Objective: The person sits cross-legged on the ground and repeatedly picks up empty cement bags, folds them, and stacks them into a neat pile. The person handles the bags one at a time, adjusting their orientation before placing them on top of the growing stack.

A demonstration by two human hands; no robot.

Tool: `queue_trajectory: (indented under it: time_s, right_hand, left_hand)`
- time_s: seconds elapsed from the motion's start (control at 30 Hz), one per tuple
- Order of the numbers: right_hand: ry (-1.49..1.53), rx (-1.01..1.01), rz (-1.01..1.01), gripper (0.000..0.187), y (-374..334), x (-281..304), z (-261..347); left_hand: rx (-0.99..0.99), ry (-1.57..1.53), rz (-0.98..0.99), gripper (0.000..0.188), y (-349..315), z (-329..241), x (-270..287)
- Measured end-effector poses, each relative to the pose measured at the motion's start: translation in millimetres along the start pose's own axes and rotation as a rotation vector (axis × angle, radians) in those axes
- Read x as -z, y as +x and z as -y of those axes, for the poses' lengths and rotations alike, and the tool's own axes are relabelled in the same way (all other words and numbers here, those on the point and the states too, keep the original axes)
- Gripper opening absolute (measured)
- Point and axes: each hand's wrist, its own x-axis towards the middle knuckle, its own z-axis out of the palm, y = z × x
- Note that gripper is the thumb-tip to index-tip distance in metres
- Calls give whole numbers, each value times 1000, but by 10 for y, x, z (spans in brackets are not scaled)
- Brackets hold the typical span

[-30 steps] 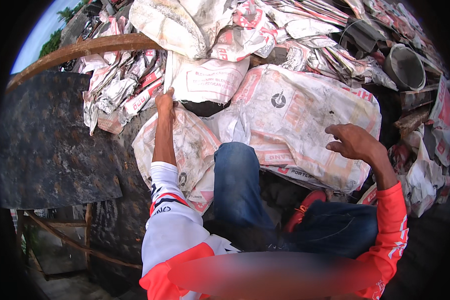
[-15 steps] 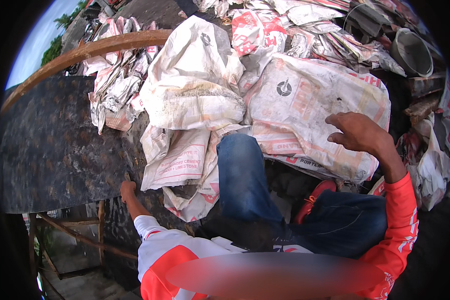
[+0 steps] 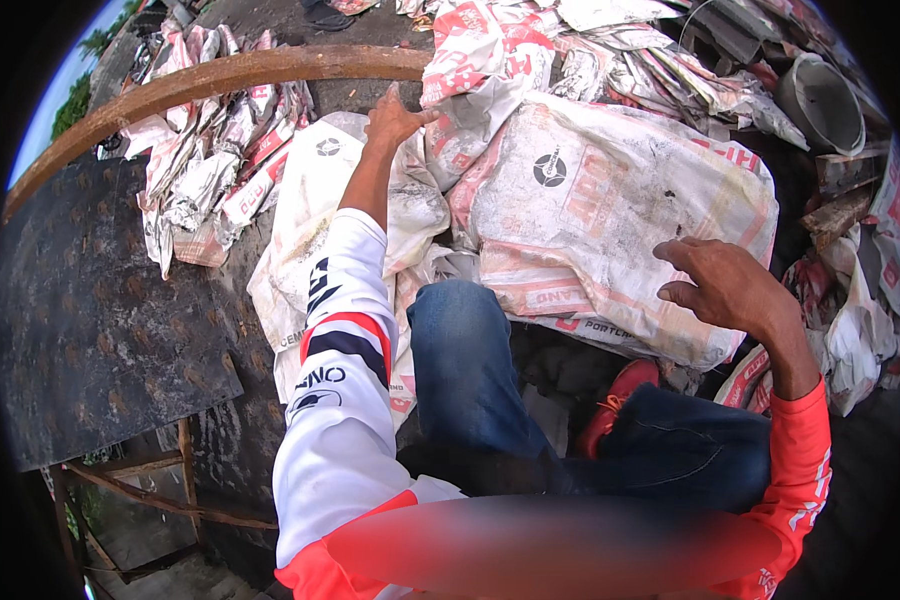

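Observation:
My left hand (image 3: 394, 122) reaches forward over a whitish cement sack (image 3: 315, 165), its thumb and fingers apart, with nothing seen in it. Just right of those fingers is a crumpled red-and-white sack (image 3: 470, 60). My left forearm hides part of the whitish sack beneath it. On the right, my right hand (image 3: 715, 285) hovers over or rests on a flat stack of dirty white sacks (image 3: 620, 200); I cannot tell whether it touches. Its fingers are bent, thumb apart, and no object shows in them. My bent knee in jeans (image 3: 460, 340) is between the two sack groups.
A curved wooden beam (image 3: 240, 72) crosses the far left. Beyond the sheet's edge, a dark sheet (image 3: 100, 330) overhangs a wooden frame (image 3: 185, 480) at a drop. Crumpled sacks (image 3: 205, 180) lie far left. A grey bucket (image 3: 820, 105) lies tipped at far right.
My left hand has moved from the dark surface at lower left, forward and right over the sacks. The puffed-up middle sack now lies flatter and further left. My right hand has barely moved.

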Motion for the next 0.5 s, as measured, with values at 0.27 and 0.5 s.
queue_trajectory:
  time_s: [0.27,0.5]
  right_hand:
    - [32,-17,-24,44,-116,-38,-101]
    - [59,-25,-41,40,-129,35,-8]
  left_hand:
    - [-97,-153,-91,30,46,-630,-968]
    - [-27,-341,-674,34,211,-197,746]
